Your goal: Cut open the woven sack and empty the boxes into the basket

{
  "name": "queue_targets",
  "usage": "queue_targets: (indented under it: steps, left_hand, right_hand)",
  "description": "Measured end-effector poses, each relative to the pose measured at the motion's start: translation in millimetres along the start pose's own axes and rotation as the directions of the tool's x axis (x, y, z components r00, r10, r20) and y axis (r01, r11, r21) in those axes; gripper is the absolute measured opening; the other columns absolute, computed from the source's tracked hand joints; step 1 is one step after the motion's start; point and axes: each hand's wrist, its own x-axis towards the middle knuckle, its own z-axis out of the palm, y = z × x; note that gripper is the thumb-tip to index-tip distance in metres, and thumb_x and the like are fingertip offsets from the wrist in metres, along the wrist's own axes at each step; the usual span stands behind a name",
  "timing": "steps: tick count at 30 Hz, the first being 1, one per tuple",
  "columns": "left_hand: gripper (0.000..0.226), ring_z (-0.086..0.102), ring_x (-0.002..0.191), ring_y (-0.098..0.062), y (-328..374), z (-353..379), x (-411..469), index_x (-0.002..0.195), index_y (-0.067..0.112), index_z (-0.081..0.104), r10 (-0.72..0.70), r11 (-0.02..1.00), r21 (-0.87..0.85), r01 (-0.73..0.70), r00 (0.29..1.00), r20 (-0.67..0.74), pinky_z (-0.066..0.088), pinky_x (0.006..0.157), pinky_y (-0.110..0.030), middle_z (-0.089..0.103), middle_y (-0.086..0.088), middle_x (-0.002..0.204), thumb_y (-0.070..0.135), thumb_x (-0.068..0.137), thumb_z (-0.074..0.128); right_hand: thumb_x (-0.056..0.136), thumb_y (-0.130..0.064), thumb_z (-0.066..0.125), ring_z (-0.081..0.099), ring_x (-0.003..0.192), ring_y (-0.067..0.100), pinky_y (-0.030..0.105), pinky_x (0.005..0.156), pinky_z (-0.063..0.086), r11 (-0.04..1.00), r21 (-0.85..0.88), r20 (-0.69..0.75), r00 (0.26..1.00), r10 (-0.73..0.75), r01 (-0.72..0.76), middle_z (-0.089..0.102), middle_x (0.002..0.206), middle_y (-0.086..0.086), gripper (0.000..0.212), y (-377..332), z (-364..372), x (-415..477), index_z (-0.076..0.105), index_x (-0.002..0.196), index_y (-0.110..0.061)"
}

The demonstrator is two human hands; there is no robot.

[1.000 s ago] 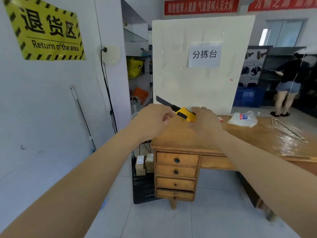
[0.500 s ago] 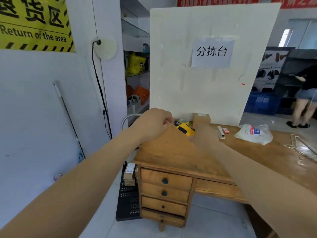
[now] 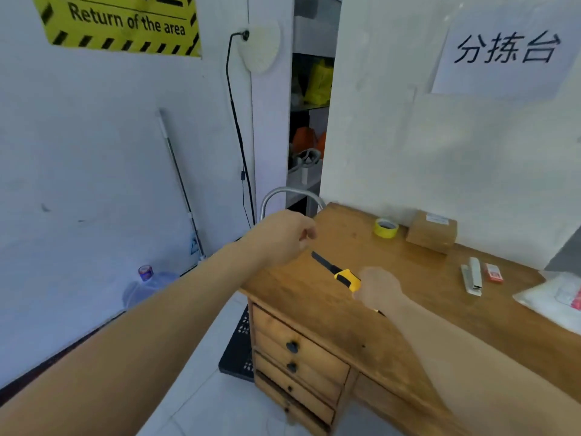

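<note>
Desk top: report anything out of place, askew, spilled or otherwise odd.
One thing: the utility knife in the right hand has its dark blade extended, pointing toward the left hand close by. The tape roll, cardboard box and stapler sit flat on the desk; nothing is spilled.

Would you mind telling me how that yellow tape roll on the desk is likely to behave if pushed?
The yellow tape roll lies flat on the desk, so it would probably slide rather than roll. It looks like a thin open ring, likely light. Tipped onto its edge, it could roll away.
</note>
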Motion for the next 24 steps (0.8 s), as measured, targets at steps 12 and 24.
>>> queue_targets:
  steps: [12,24]
  left_hand:
    - [0.028,0.057,0.101,-0.017,30.5,49.7,-0.3,0.116,0.020,0.062,-0.397,0.916,0.092,0.390,0.914,0.084,0.046,0.090,-0.032,0.063,0.000,0.115,0.018,0.094,0.044]
    - [0.027,0.058,0.098,-0.019,29.2,47.8,-11.8,0.106,0.014,0.065,-0.474,0.878,0.097,0.469,0.879,0.048,0.045,0.085,-0.030,0.064,-0.004,0.108,0.017,0.093,0.041]
  right_hand:
    - [0.088,-0.024,0.060,0.055,0.075,0.020,0.026,0.058,0.040,0.990,-0.027,0.186,0.974,-0.131,0.138,0.058,0.087,0.001,0.016,57.1,84.9,57.4,0.059,0.099,-0.014]
    - [0.095,-0.025,0.052,0.055,0.075,0.020,0.029,0.058,0.043,0.976,0.005,0.115,0.970,-0.216,0.217,0.055,0.077,-0.001,0.019,41.3,81.9,79.6,0.052,0.080,-0.014]
